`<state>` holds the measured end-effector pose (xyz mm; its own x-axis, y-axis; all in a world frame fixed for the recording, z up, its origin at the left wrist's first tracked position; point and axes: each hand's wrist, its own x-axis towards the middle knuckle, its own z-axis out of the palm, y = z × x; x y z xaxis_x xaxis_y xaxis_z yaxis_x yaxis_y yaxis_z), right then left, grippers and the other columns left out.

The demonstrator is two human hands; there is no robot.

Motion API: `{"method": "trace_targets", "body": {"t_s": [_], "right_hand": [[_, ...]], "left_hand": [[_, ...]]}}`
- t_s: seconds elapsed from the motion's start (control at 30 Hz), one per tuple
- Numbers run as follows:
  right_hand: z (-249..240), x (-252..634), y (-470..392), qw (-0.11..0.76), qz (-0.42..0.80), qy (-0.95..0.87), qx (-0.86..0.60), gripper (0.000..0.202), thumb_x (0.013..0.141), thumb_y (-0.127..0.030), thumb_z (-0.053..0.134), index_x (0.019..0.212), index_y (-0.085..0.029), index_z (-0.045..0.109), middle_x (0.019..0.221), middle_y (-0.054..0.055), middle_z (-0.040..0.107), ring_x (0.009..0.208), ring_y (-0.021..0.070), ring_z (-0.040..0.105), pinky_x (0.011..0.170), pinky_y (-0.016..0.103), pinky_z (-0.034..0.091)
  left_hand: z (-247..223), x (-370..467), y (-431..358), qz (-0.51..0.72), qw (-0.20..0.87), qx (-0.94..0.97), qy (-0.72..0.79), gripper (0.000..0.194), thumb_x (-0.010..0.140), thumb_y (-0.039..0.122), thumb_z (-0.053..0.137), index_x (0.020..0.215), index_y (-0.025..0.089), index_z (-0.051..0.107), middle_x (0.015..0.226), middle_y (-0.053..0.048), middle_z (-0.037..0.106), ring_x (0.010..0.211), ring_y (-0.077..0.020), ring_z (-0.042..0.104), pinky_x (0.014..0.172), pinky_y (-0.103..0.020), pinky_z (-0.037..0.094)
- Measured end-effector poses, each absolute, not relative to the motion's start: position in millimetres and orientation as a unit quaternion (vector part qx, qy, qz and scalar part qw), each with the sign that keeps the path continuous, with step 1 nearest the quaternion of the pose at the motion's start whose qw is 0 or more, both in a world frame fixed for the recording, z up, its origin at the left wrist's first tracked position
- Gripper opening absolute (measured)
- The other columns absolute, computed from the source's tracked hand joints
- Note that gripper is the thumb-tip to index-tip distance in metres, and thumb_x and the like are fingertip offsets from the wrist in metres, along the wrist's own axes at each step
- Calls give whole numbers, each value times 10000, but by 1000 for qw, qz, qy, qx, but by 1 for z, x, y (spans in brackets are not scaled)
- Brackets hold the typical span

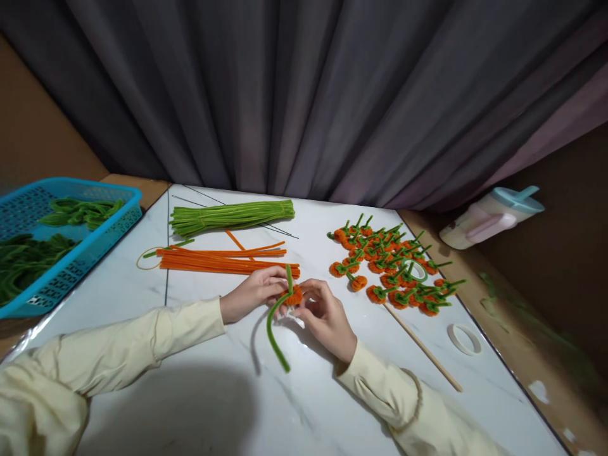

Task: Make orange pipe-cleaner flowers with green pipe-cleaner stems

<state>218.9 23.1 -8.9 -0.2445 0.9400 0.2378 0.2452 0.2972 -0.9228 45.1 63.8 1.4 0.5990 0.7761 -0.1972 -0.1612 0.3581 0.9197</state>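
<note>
A: Largest first: what is before you?
B: One bench, white, grey-veined. One blue basket, holding green loops, at your bench's left edge. One cluster of orange-and-green pieces, toward the right edge. One green bundle, near the far edge. One orange bundle, on the near side of the green one. One wooden stick, slanting toward the near right corner. One white ring, just inside the right edge.
A: And smallest?
B: One orange tuft with green stems, over mid-bench.
A: Your fingers?
B: Left hand and right hand: both sets narrow, pinching that tuft between them.
</note>
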Motion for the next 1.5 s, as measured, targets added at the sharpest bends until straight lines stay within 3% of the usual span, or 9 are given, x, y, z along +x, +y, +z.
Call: {"method": "trace_targets", "body": {"t_s": [0.1, 0.2, 0.33, 0.63, 0.77, 0.87, 1.0, 1.27, 1.5], "right_hand": [[-11, 219, 24, 421, 358, -703, -448, 431, 768, -374, 655, 1122, -207, 474, 834, 15, 634, 577, 113, 554, 522, 236, 470], [-10, 220, 25, 416, 310, -744, -420, 336, 821, -321, 604, 1136, -225, 540, 960, 40, 655, 702, 131, 611, 635, 248, 510], [-7, 220, 24, 425, 269, -768, -397, 231, 858, -262, 560, 1080, -235, 614, 964, 34, 685, 824, 150, 648, 760, 252, 517], [-7, 219, 21, 460, 207, -720, -477, 214, 795, -316, 638, 985, -218, 632, 833, 12, 683, 583, 115, 580, 613, 242, 509], [-6, 221, 26, 426, 233, -749, -451, 396, 787, -359, 639, 1150, -230, 547, 1018, 64, 645, 884, 185, 611, 773, 301, 505], [-6, 221, 28, 382, 227, -790, -423, 646, 756, -408, 661, 1321, -262, 385, 1195, 94, 566, 1100, 237, 523, 908, 383, 444], [-7, 221, 30, 332, 204, -835, -388, 882, 732, -488, 655, 1425, -248, 164, 1342, 128, 449, 1231, 274, 405, 973, 440, 364], [-8, 221, 31, 284, 199, -880, -325, 780, 857, -406, 532, 1443, -270, 35, 1424, 106, 363, 1317, 246, 294, 986, 436, 305], [-11, 220, 30, 307, 198, -875, -317, 642, 911, -355, 440, 1443, -258, 94, 1386, 102, 423, 1276, 223, 364, 966, 412, 351]], "left_hand": [[0, 45, 64, 319, 725, 505, 343, 320, 738, 366, 675, 888, 142, 502, 708, -11, 642, 528, -96, 586, 518, -196, 444], [-2, 45, 64, 318, 703, 528, 355, 350, 719, 404, 683, 854, 151, 484, 689, 0, 635, 541, -100, 582, 535, -205, 444], [-4, 46, 62, 315, 685, 548, 362, 339, 737, 428, 659, 810, 160, 464, 616, 29, 604, 538, -101, 576, 536, -204, 439], [-3, 47, 62, 309, 702, 546, 337, 334, 781, 450, 607, 877, 133, 564, 682, -6, 628, 618, -113, 580, 594, -220, 434], [1, 46, 60, 297, 700, 555, 338, 290, 765, 399, 639, 837, 120, 605, 717, -23, 634, 657, -118, 579, 625, -224, 433], [6, 46, 58, 263, 713, 565, 320, 253, 764, 366, 645, 794, 118, 607, 657, -15, 621, 613, -117, 572, 602, -224, 432], [9, 45, 58, 209, 719, 597, 287, 236, 787, 359, 614, 768, 123, 610, 619, -5, 602, 574, -109, 547, 585, -215, 429], [3, 44, 57, 195, 625, 696, 294, 279, 817, 371, 550, 737, 108, 596, 646, -4, 554, 594, -103, 475, 548, -192, 368], [4, 45, 56, 206, 652, 661, 307, 310, 786, 401, 592, 716, 101, 632, 630, -18, 597, 564, -101, 485, 522, -190, 361]]}}
